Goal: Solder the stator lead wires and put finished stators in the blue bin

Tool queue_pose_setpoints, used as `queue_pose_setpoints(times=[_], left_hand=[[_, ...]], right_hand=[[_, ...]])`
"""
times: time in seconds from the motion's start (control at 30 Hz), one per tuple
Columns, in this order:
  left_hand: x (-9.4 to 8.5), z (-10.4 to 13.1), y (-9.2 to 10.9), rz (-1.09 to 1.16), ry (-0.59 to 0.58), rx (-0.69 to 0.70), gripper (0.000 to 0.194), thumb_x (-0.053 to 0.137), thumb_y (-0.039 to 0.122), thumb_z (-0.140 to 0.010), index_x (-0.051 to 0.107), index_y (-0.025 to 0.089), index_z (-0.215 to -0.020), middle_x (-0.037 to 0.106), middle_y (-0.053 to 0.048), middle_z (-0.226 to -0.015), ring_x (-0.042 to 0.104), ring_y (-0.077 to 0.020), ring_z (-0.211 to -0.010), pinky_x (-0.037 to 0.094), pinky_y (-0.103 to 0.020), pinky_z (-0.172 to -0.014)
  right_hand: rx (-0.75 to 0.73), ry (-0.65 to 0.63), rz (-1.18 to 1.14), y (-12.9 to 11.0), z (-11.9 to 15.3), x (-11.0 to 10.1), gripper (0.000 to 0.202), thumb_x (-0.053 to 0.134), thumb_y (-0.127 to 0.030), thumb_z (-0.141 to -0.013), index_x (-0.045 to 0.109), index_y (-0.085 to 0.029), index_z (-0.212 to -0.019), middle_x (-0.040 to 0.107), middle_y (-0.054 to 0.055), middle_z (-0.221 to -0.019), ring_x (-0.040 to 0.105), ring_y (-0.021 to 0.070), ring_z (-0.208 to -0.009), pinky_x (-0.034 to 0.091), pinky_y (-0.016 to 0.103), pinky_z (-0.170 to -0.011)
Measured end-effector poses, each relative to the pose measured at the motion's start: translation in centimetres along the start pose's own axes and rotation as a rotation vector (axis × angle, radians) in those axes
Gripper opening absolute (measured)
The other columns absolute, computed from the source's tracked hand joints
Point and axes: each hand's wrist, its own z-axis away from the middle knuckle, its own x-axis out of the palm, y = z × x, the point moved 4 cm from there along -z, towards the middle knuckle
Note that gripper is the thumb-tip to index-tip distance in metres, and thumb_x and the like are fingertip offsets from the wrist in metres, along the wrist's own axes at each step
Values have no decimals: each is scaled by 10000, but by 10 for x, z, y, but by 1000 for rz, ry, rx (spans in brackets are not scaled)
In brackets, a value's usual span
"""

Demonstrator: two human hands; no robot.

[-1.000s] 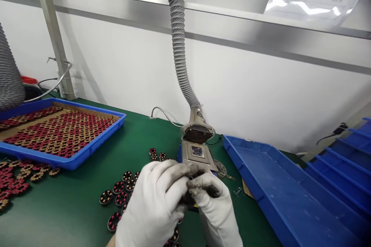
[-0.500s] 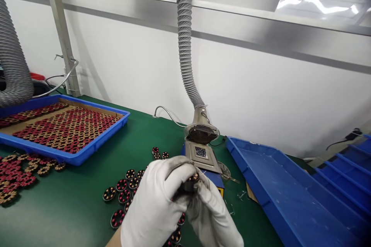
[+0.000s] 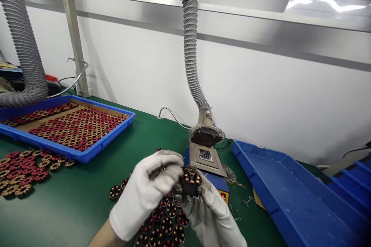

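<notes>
Left hand [image 3: 149,191]: white glove, fingers curled with the thumb below them, fingertips just beside the held part. I cannot tell whether they touch it or close on anything.

Right hand [image 3: 213,208]: white glove, darkened at the fingertips, clamped on a round black part [image 3: 191,184]. Part sits at my right fingertips, just right of my left fingertips; its open face, a ring of copper-coloured segments, is turned up towards me.

Below and around my left hand, on the green table [image 3: 84,197]: a cluster of black-rimmed rounds [image 3: 166,225], some with red segments, some copper. Well to the left of that hand: a loose pile of red and tan rings [image 3: 27,173]; beyond the pile, a blue tray [image 3: 94,151] with rows of similar rings on a brown liner.

Just beyond my right hand: a blue box-like unit [image 3: 213,181] with a metal top plate, a speckled dark window [image 3: 206,155] in it and a lit orange switch [image 3: 223,196] at its front. Over its far edge, a round hood [image 3: 206,136] on a grey ribbed duct [image 3: 190,42]. Right of my right hand: thin bent wire pieces [image 3: 237,214] on the table, then a second blue tray [image 3: 278,189], set at a slant.
</notes>
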Motion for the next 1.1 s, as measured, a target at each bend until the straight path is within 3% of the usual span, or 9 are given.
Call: queue_pose_setpoints(times=[0.13,0.33,0.47,0.57,0.7,0.8,0.87,0.97,1.1], left_hand=[[9,0,0,-2,-122,25,202,588,78,-711,684,208,-832,633,-17,-938,597,-148,-871,468,-190,-823],[-7,2,6,-43,89,84,224,532,49,-736,661,212,-820,639,-1,-936,592,-123,-880,472,-161,-771],[3,1,10,-296,-128,222,429,681,89,-675,600,252,-1064,582,-30,-1124,557,-171,-1011,457,-242,-875],[8,0,8,-263,-177,396,313,701,245,-722,632,215,-1026,631,-61,-1016,581,-187,-941,473,-276,-853],[2,-2,-6,3,-81,191,115,640,142,-732,683,195,-825,655,-35,-899,615,-153,-803,505,-195,-690],[-7,-1,-6,193,104,56,183,569,61,-733,681,197,-780,674,-8,-848,622,-118,-735,499,-154,-659],[-6,-1,-1,119,61,22,246,577,28,-706,683,207,-837,671,-10,-938,621,-130,-837,494,-159,-740],[4,-2,5,-30,-159,32,378,707,35,-600,679,220,-929,634,-29,-1053,595,-172,-953,485,-192,-822],[10,-3,2,-4,-143,80,273,767,142,-610,697,195,-869,655,-56,-948,619,-183,-861,514,-222,-759]], right_hand=[[-8,9,-29,2,-2,4,373,774,-234,-639,654,-226,-991,688,44,-939,642,184,-822,518,337,-780],[106,-107,-165,5,-2,3,272,715,-306,-716,668,-218,-969,696,52,-938,652,179,-785,528,295,-679],[143,-138,-283,3,-3,5,202,703,-341,-728,682,-225,-891,678,20,-987,606,111,-853,491,198,-724],[157,-94,-246,6,-3,4,182,714,-359,-716,678,-242,-850,681,-21,-919,577,70,-679,485,178,-640],[138,-81,-188,10,-2,3,200,714,-346,-716,678,-240,-881,684,23,-980,627,152,-786,503,304,-718],[178,-123,-198,13,-2,4,246,690,-371,-737,682,-206,-919,699,68,-950,648,195,-815,501,355,-752],[195,-153,-232,13,-3,4,272,688,-384,-736,683,-198,-934,702,70,-933,648,193,-809,494,364,-778],[157,-151,-283,11,-4,5,191,704,-339,-729,690,-227,-884,691,34,-959,626,145,-822,492,281,-759],[131,-140,-274,13,-5,8,119,700,-327,-736,686,-229,-803,683,2,-853,597,87,-707,483,173,-626]])
